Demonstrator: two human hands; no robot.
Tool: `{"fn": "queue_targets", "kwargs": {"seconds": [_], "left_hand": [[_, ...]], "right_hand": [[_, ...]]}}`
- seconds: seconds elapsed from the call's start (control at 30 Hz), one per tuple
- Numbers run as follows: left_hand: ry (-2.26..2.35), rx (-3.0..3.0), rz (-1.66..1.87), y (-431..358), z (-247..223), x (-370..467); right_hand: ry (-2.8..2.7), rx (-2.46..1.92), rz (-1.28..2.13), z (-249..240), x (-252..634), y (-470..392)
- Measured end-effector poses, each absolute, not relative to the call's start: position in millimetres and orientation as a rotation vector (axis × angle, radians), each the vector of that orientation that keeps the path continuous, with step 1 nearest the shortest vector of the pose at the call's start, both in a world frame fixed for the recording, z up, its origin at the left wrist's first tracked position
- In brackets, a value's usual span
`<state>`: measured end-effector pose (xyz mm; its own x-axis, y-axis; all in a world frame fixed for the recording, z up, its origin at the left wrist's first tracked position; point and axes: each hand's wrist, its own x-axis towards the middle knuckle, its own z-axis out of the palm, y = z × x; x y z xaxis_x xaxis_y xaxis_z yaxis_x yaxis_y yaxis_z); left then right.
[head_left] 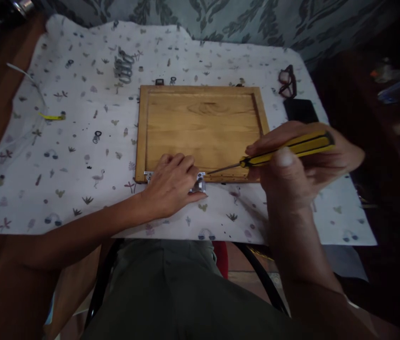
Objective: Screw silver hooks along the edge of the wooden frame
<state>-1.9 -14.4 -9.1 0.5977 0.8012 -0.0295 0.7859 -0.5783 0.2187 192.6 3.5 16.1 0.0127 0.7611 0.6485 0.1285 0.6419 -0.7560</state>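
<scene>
A shallow wooden panel with a raised frame (200,127) lies flat on the table. My left hand (173,184) is closed over a shiny metal fitting (199,183) at the panel's near edge, pressing it there. Most of the fitting is hidden under the fingers; its flat ends show on both sides. My right hand (299,160) grips a yellow and black screwdriver (292,148), its shaft pointing left and slightly down. The screwdriver's tip is close to the fitting's right end; I cannot tell if it touches. Small dark holes or marks dot the near frame edge.
A printed cloth (97,203) covers the table. Grey metal pieces (123,68) lie at the back left, near a yellow strip (53,117) and a white cable (26,73). Eyeglasses (287,81) and a flat black object (301,110) lie at the right. Patterned fabric (242,21) hangs behind.
</scene>
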Motion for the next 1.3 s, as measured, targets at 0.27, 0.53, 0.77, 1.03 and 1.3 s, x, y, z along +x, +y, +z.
{"fn": "queue_targets", "kwargs": {"seconds": [0.27, 0.53, 0.77, 1.03, 1.3], "left_hand": [[1.316, 2.646, 0.16, -15, -11, -2], [1.322, 2.642, 0.15, -15, -12, -2], [1.324, 2.66, 0.187, -15, -13, -2], [1.323, 2.656, 0.17, -15, -13, -1], [1.333, 2.671, 0.169, -15, -15, -2]], "right_hand": [[-1.681, -0.822, 0.674, 11, 192, 1], [-1.745, -0.791, 0.688, 8, 191, 3], [-1.803, -0.765, 0.665, 8, 194, 5], [-1.98, -0.59, 0.775, 13, 204, 12], [-1.997, -0.684, 0.85, 18, 208, 7]]}}
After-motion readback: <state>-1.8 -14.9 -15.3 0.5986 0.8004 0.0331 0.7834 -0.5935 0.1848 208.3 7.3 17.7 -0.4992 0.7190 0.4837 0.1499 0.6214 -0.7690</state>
